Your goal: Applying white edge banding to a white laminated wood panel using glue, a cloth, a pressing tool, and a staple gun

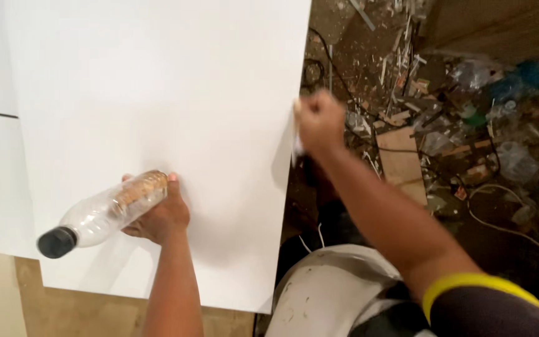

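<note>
The left hand [160,215] is closed around a clear plastic bottle [104,213], which lies tilted over the white board [157,93] with its black cap [56,242] toward the lower left. The right hand [320,122] is a fist at the board's right edge, pinching something small and white; what it is I cannot tell. Beyond the edge, the floor is strewn with debris [444,112], wood scraps and cables.

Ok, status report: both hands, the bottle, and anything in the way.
Left hand grips clear plastic bottle, black cap, on white board. Right hand fisted at board's edge. Floor debris beyond.
</note>
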